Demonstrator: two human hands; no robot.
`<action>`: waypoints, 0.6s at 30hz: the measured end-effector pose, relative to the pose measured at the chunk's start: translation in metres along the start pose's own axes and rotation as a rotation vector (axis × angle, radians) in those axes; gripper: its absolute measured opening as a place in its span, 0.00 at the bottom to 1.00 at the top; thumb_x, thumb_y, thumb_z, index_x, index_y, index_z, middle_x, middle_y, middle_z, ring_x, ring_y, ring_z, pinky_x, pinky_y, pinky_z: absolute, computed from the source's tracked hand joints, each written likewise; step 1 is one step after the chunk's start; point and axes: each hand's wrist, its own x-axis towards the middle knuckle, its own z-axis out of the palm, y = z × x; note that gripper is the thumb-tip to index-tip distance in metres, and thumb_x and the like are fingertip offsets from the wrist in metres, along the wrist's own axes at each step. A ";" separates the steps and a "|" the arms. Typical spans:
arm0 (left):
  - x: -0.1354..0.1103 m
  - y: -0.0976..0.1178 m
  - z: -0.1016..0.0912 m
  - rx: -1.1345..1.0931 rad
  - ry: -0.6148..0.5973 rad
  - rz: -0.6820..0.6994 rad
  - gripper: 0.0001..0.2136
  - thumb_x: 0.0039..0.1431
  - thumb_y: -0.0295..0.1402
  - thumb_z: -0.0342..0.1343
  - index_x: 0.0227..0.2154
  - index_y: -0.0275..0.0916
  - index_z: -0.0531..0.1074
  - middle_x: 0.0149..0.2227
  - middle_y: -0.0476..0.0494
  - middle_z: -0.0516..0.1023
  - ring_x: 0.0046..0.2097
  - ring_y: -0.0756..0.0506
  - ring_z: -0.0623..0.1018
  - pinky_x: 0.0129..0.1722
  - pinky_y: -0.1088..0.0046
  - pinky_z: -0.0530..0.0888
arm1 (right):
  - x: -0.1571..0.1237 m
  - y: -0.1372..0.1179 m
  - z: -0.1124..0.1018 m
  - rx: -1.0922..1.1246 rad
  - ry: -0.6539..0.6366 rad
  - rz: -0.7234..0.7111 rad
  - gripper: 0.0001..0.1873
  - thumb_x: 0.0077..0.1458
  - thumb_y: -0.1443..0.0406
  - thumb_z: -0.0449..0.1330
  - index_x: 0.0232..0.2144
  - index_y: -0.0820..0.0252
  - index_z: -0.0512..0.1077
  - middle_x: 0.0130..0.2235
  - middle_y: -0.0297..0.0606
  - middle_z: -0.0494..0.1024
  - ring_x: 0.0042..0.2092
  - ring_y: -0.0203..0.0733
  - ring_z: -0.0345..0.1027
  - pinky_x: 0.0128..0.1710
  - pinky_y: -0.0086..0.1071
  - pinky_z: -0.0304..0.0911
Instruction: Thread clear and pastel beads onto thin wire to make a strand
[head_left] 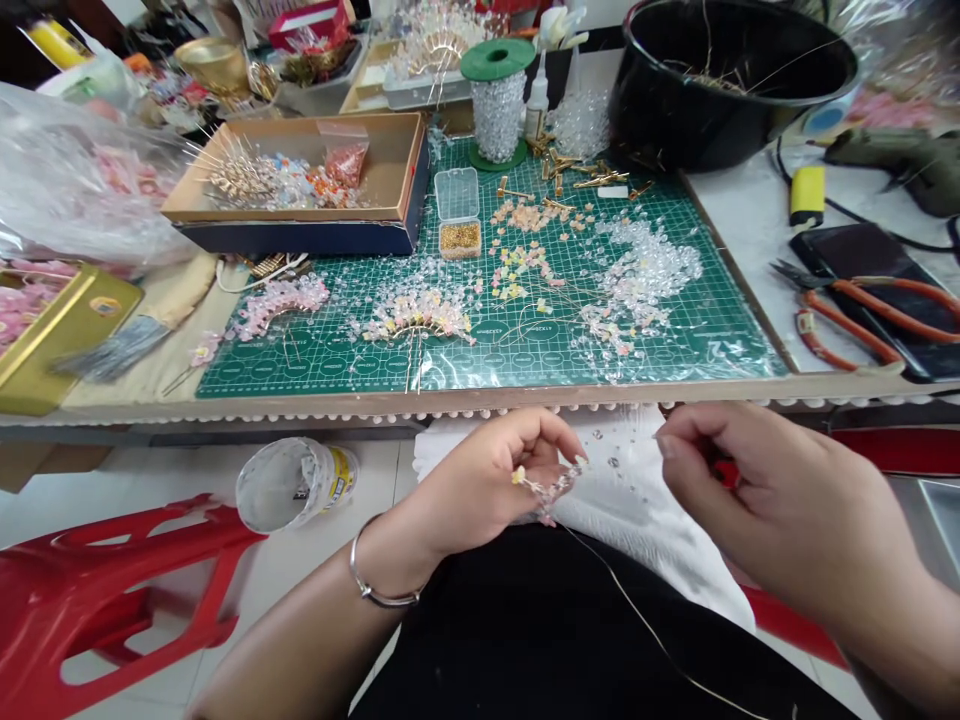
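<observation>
We see our left hand (484, 480) pinching a small beaded wire (551, 490) with a yellow bead at its end. It is above a white cloth (637, 500) on our lap. A thin gold wire (652, 640) goes down from it across our black clothes (525, 630). Our right hand (780, 495) is apart from the left, and its fingertips (667, 440) are close together, but we cannot tell if they hold anything. Far from the hands is the worktop (742, 200), with a green cutting mat (315, 370) on it. Finished beaded pieces (416, 318) lie on this mat. A box (292, 165) stands far left of them, and orange pliers (847, 315) lie on the right.
</observation>
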 end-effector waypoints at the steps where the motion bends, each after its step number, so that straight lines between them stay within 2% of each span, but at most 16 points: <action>1: -0.001 -0.001 -0.002 -0.010 -0.028 -0.052 0.06 0.58 0.24 0.60 0.36 0.39 0.70 0.24 0.57 0.62 0.25 0.54 0.63 0.25 0.79 0.68 | 0.000 0.002 -0.001 0.023 0.017 0.065 0.07 0.57 0.63 0.57 0.27 0.52 0.68 0.19 0.30 0.72 0.20 0.38 0.65 0.20 0.33 0.53; 5: -0.001 -0.010 -0.007 0.051 -0.064 -0.225 0.03 0.58 0.27 0.59 0.34 0.38 0.71 0.30 0.51 0.72 0.30 0.52 0.70 0.29 0.78 0.71 | -0.002 0.002 -0.006 0.140 0.065 0.303 0.09 0.59 0.58 0.59 0.30 0.53 0.73 0.24 0.33 0.78 0.23 0.41 0.72 0.25 0.35 0.63; 9: 0.002 -0.017 -0.008 0.167 -0.096 -0.285 0.03 0.57 0.28 0.58 0.35 0.38 0.72 0.34 0.48 0.76 0.32 0.51 0.74 0.32 0.74 0.73 | 0.001 -0.007 -0.011 0.290 0.072 0.476 0.11 0.61 0.56 0.58 0.30 0.54 0.72 0.24 0.33 0.77 0.25 0.40 0.72 0.23 0.33 0.63; 14: 0.001 -0.018 -0.010 0.349 -0.192 -0.319 0.09 0.51 0.22 0.55 0.34 0.38 0.75 0.27 0.53 0.74 0.30 0.50 0.74 0.29 0.76 0.66 | 0.003 -0.009 -0.010 0.483 0.052 0.555 0.11 0.60 0.58 0.61 0.29 0.55 0.72 0.22 0.33 0.74 0.24 0.36 0.67 0.23 0.31 0.61; 16: 0.000 -0.017 -0.013 0.370 -0.261 -0.309 0.09 0.50 0.21 0.55 0.32 0.39 0.77 0.28 0.53 0.76 0.31 0.50 0.73 0.29 0.77 0.65 | 0.003 -0.005 -0.008 0.585 0.036 0.563 0.11 0.59 0.58 0.62 0.26 0.55 0.72 0.20 0.32 0.72 0.22 0.35 0.64 0.21 0.30 0.58; 18: 0.000 -0.016 -0.016 0.340 -0.327 -0.292 0.07 0.54 0.23 0.56 0.32 0.39 0.78 0.32 0.52 0.79 0.33 0.50 0.75 0.33 0.77 0.69 | 0.005 -0.001 -0.007 0.701 0.018 0.562 0.13 0.59 0.58 0.63 0.25 0.55 0.70 0.19 0.31 0.69 0.22 0.35 0.63 0.20 0.30 0.57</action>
